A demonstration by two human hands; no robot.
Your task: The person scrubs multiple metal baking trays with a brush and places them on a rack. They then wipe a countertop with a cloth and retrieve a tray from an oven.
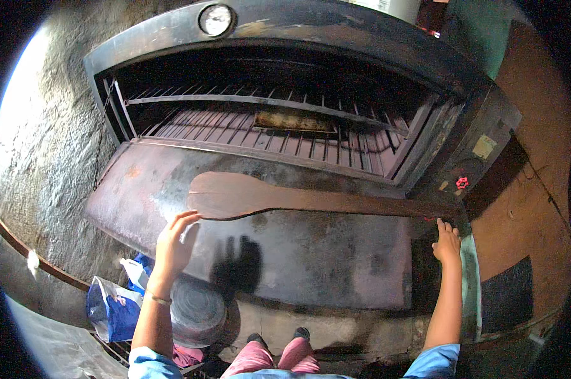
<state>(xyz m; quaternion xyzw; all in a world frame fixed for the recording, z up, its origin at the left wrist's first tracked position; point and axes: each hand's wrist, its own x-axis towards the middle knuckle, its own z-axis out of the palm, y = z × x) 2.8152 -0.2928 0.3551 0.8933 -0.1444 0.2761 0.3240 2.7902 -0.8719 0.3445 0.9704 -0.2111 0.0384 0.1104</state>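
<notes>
A large wooden paddle (233,195) lies across the lowered metal oven door (314,256), its broad blade to the left and its long handle running right. My left hand (175,244) is at the blade's lower left edge, fingertips at the wood, not gripping it. By the handle's right end, my right hand (447,244) has its fingers spread just below the wood; whether they touch it I cannot tell. Behind the paddle, the oven (295,28) gapes, with wire racks (266,101) inside. A browned, oblong pan or loaf (292,122) sits in there, partly hidden by the upper rack.
A round gauge (216,20) is set in the oven's top front. On the right side is a red valve knob (462,183). A large metal pot (197,308) and blue-and-white bags (113,308) stand lower left. A rough wall (58,142) rises at left.
</notes>
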